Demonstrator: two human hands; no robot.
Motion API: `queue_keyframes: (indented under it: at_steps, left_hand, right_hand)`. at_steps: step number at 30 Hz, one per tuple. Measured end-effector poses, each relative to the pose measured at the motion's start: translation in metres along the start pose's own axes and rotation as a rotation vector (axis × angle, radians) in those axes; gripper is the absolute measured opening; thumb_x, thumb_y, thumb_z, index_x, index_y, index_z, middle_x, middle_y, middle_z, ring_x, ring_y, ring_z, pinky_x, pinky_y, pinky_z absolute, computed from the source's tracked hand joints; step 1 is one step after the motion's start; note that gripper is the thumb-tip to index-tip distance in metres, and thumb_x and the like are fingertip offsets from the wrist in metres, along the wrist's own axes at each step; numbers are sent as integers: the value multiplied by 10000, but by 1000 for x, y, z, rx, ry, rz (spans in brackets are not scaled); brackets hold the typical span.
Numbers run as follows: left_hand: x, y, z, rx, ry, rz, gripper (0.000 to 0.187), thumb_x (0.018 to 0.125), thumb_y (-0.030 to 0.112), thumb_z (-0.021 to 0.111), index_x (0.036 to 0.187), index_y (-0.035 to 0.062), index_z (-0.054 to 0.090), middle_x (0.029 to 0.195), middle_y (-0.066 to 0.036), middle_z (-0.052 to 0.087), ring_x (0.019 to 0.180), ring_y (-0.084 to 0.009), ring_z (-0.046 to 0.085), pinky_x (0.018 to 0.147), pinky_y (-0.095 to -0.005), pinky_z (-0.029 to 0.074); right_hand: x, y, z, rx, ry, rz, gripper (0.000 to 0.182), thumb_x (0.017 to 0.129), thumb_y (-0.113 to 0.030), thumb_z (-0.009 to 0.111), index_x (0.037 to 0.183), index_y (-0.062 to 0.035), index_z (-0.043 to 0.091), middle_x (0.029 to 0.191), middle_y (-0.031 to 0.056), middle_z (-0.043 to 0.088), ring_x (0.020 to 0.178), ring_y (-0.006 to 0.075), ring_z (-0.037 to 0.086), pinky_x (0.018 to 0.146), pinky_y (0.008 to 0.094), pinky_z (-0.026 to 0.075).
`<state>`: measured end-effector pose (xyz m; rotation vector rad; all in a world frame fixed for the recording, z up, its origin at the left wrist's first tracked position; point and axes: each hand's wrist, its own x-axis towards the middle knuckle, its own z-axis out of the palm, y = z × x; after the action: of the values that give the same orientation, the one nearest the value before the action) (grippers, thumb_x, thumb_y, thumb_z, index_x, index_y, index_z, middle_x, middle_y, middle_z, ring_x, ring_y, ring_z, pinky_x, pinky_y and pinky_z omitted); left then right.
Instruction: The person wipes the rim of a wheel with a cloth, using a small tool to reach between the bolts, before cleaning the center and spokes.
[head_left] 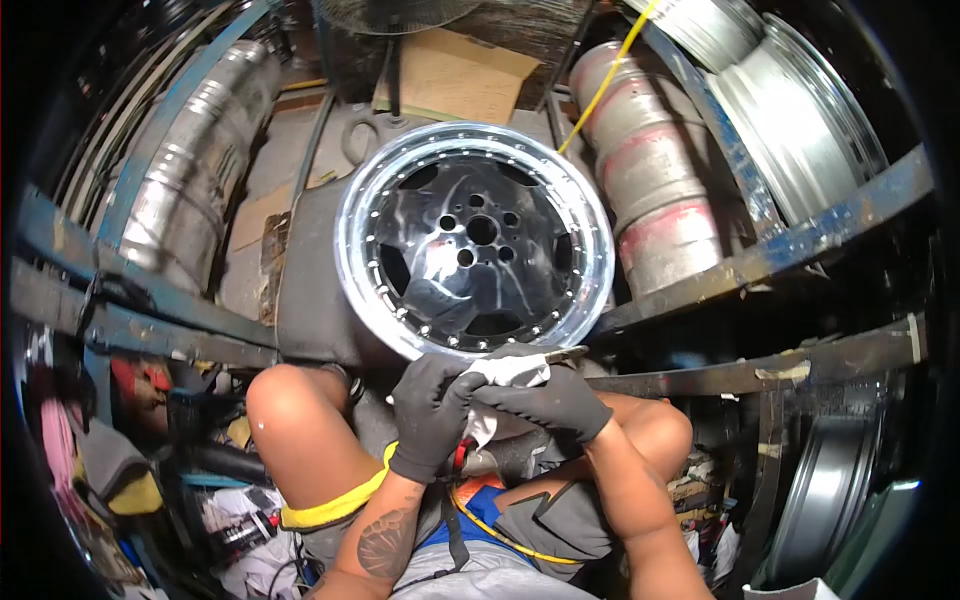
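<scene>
A wheel rim (538, 222) with a glossy black face and a polished silver lip leans in front of me, with bolts around its edge. Both my hands wear dark grey gloves and meet just below the rim's near edge. My left hand (430, 408) is closed on a white cloth (512, 371). From the other side, my right hand (550, 400) grips the same cloth. A thin, dark, flat piece (566, 353) sticks out by the right fingers; its kind is hard to make out. Part of the cloth hangs down between the hands.
The rim rests against a dark padded block (318, 285). Blue metal racks (190, 310) flank me, with silver barrels (190, 180) on the left and more wheel barrels (655, 165) on the right. A yellow hose (612, 72) runs behind the rim. Cardboard (455, 75) lies at the back.
</scene>
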<state>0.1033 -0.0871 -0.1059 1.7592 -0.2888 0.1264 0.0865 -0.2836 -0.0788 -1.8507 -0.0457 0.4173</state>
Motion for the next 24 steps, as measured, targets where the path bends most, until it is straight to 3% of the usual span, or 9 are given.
queue_keyframes:
  at_steps: [2,5,7,12,15,18,19,20,24]
  left_hand:
    - [-4,-16,6,-70,19,-43,118,890,155,742,910,39,740,842,-124,705,732,-289,676,691,-372,529]
    - [4,-12,3,-62,26,37,241,945,288,721,940,47,724,855,-123,684,780,-296,689,691,-384,528]
    - [9,-4,3,-60,45,-14,208,931,220,737,926,13,721,830,-119,679,735,-233,672,686,-340,522]
    - [16,-2,-25,-23,-195,7,248,936,255,730,960,9,713,875,-141,694,764,-285,687,706,-382,530]
    - [14,-2,-28,-46,-243,7,257,949,271,710,943,15,691,857,-160,653,810,-349,660,723,-424,517]
    - [11,-6,-27,-181,-261,-248,311,994,307,692,1000,-3,696,900,-135,686,782,-173,664,712,-348,517]
    - [5,-9,-25,-244,-280,-382,324,1007,317,685,1014,-7,696,911,-116,700,781,-125,656,708,-325,517]
    - [4,-3,-27,-549,-299,-523,355,1035,337,662,1052,-16,691,923,-42,703,811,-39,589,698,-262,502]
    - [4,7,-30,-632,-215,-510,375,1032,324,669,1096,-45,675,917,-19,690,830,-36,581,724,-228,498]
  right_hand:
    - [-2,-16,-6,-193,14,9,398,931,-410,745,1142,-73,743,1007,107,763,929,220,731,837,344,551]
    - [1,-30,-7,-191,139,9,316,891,-270,802,1083,-22,761,1017,98,769,904,181,729,822,330,559]
    - [4,-34,1,17,243,-20,298,853,-176,832,1070,14,757,989,78,770,892,164,717,835,315,561]
    - [12,-38,-1,91,-5,-39,624,830,-104,843,1392,-15,589,1331,88,641,1196,136,602,983,294,513]
    - [12,-23,-2,160,-94,35,481,829,-113,847,1262,6,674,1177,63,702,1068,130,648,939,282,532]
    - [1,-27,12,340,92,111,286,874,-65,801,1133,25,716,1078,60,729,988,128,677,878,276,560]
    - [-3,-18,12,180,178,77,180,901,-15,760,1071,27,721,1021,73,739,939,138,700,833,279,580]
    - [-5,-21,14,312,227,144,175,910,-52,766,1067,17,736,995,51,743,900,120,689,795,269,563]
    - [8,-30,19,619,251,181,179,918,-87,755,1077,-9,730,912,20,717,829,95,663,745,248,536]
